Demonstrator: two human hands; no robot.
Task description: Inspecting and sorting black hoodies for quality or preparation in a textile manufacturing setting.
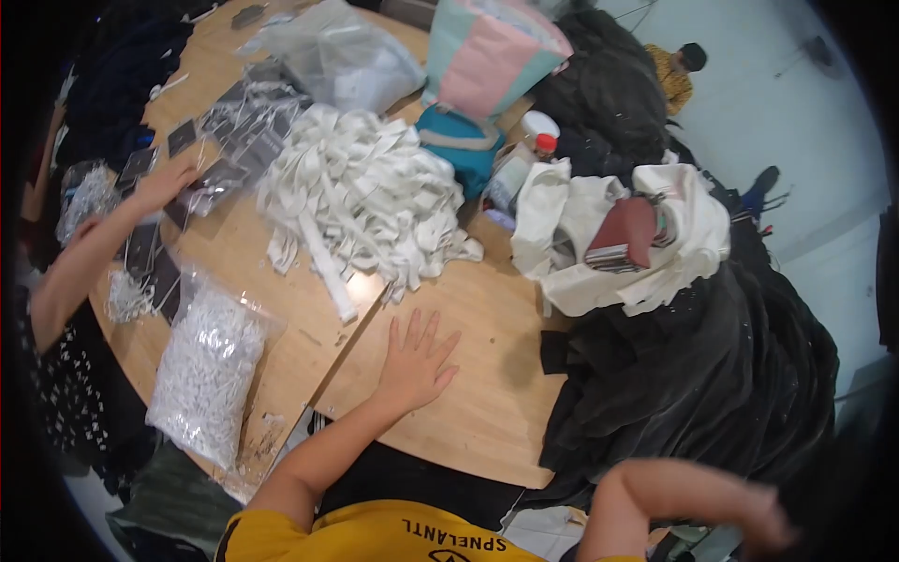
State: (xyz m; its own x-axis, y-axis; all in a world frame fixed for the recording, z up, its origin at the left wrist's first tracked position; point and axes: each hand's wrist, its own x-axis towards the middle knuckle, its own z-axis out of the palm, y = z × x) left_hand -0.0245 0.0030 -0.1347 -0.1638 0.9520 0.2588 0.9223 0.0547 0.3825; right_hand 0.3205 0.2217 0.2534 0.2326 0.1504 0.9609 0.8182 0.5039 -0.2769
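Note:
My left hand [418, 363] lies flat on the wooden table [468, 403] with its fingers spread, holding nothing. Beyond its fingertips is a big heap of white fabric strips [365, 197], one strip reaching toward the hand. My right hand [773, 526] is off to the lower right, beside the pile of dark cloth [721, 375]. It is smeared by motion and in shadow, so its fingers do not show clearly. Left of my left arm sits a clear plastic bag of small white pieces [208, 375].
A co-worker's hand [169, 183] is among dark tags [248, 155] on the left. At the back stand a clear bag [342, 61], a pink and mint bag [492, 56] and a teal bag [459, 140]. A white cloth bag [688, 244] holds a maroon item [626, 234].

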